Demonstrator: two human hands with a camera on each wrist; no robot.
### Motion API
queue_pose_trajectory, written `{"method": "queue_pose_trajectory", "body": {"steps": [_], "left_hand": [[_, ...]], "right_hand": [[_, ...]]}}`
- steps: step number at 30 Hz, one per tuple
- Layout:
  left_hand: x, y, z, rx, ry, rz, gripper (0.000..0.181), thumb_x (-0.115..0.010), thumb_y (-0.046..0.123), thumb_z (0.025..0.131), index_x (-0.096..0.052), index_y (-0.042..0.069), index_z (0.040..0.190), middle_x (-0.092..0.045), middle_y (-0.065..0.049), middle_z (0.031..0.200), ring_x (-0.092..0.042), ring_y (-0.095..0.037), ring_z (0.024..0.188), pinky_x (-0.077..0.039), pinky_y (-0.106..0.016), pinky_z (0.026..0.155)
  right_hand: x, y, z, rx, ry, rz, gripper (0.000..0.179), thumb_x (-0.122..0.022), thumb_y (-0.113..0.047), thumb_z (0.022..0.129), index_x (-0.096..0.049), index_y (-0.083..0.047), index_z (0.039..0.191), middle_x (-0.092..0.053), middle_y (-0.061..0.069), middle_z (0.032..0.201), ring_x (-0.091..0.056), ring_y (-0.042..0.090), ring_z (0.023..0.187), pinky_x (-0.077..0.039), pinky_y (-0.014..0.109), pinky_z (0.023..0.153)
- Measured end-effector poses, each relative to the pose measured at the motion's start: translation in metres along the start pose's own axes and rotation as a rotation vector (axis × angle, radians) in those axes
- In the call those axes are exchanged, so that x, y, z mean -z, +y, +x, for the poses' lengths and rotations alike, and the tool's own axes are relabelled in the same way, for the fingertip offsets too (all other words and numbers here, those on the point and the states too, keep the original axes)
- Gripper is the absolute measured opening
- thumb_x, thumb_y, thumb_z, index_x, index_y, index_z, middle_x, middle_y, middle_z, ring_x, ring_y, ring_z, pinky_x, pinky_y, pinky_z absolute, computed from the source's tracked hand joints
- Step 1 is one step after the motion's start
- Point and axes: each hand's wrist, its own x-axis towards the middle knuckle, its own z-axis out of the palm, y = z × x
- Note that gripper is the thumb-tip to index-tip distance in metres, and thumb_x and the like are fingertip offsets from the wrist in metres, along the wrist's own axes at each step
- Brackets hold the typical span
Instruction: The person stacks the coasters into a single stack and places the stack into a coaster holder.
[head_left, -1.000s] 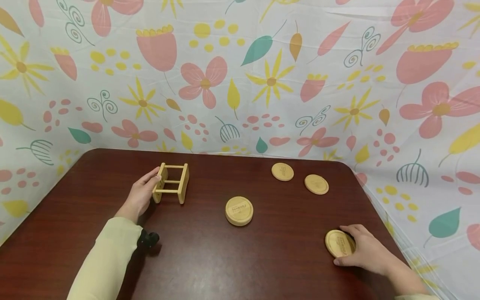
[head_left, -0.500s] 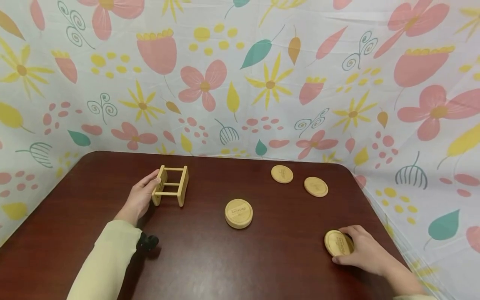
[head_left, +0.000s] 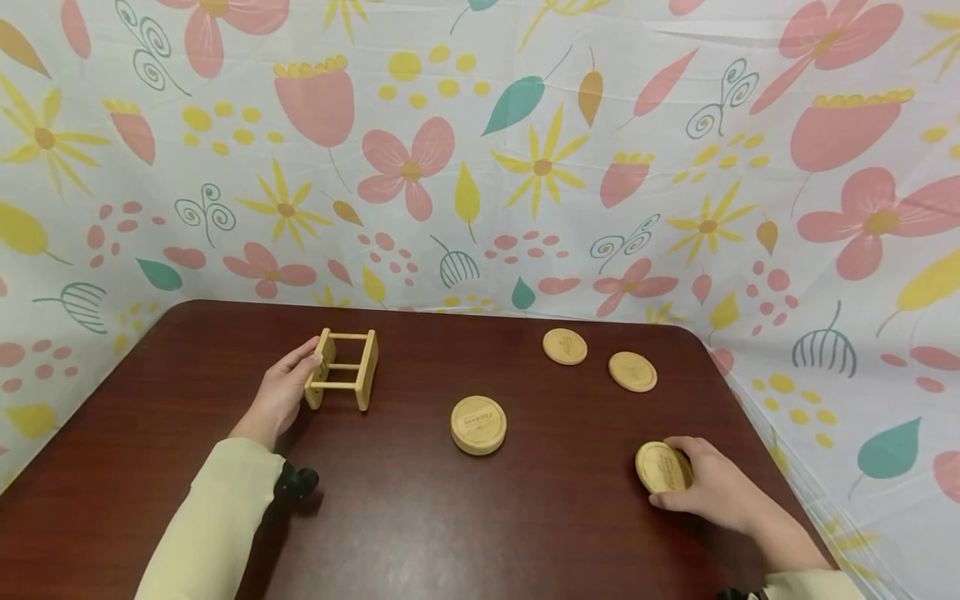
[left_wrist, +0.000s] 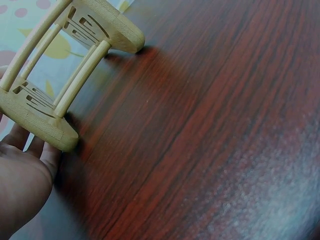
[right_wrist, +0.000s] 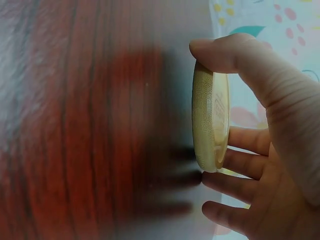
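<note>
My left hand holds the left side panel of a small bamboo coaster rack, which stands on the table at the left. In the left wrist view the rack shows two slotted end panels joined by round rods, with fingers behind the near panel. On the right, my right hand grips a round bamboo coaster by its edge, between thumb and fingers. The right wrist view shows this coaster edge-on, close over the table. Nothing sits between the rack's panels.
A thicker round bamboo piece, like stacked coasters, lies mid-table with printed lettering on top. Two flat coasters, a left one and a right one, lie apart at the back right. Behind the dark wooden table hangs a floral cloth.
My right hand has moved a little left and away from me with the coaster in its grip. The left hand and the rack have stayed in place.
</note>
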Motion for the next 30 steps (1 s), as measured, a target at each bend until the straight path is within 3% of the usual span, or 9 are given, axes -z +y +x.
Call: {"method": "queue_pose_trajectory", "body": {"steps": [9, 30], "left_hand": [[0.004, 0.003, -0.003, 0.008, 0.008, 0.014, 0.058, -0.048, 0.041, 0.097, -0.028, 0.029, 0.15, -0.017, -0.005, 0.159, -0.021, -0.024, 0.144, -0.021, -0.041, 0.117], [0.0, 0.0, -0.004, -0.006, -0.008, 0.004, 0.058, -0.049, 0.039, 0.098, -0.027, 0.027, 0.15, -0.018, -0.005, 0.159, -0.021, -0.023, 0.144, -0.021, -0.039, 0.118]], "right_hand": [[0.001, -0.009, 0.01, -0.011, -0.013, 0.028, 0.092, -0.081, -0.053, 0.064, -0.047, 0.006, 0.126, -0.055, 0.025, 0.121, -0.055, 0.037, 0.108, -0.047, 0.049, 0.084], [0.0, -0.018, 0.013, 0.024, 0.121, 0.086, 0.09, -0.082, -0.045, 0.067, -0.045, 0.003, 0.132, -0.05, 0.026, 0.126, -0.051, 0.039, 0.114, -0.044, 0.053, 0.09]]}}
